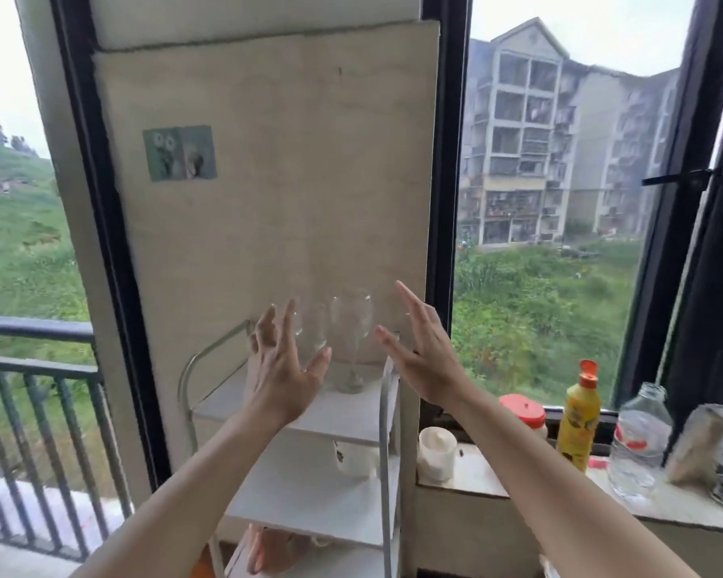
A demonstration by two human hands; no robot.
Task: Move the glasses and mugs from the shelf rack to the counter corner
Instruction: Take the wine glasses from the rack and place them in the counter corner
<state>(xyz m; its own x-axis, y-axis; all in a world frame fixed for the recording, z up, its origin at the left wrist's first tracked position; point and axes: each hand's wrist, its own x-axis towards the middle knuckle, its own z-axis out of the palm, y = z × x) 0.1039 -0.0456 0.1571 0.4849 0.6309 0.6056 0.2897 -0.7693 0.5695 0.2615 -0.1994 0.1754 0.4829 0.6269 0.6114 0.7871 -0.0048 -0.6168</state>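
Note:
Two clear wine glasses stand on the top tier of a white shelf rack. One wine glass is in plain sight at the back right of the tier; a second glass is partly hidden behind my left hand. My left hand is held open with fingers spread, just in front of the second glass. My right hand is open too, a little to the right of the first glass, touching neither. A white mug sits on the tier below.
To the right runs a counter ledge under the window, with a white cup, a red-lidded jar, a yellow bottle, a clear bottle and a wrapped bundle. A balcony railing stands left.

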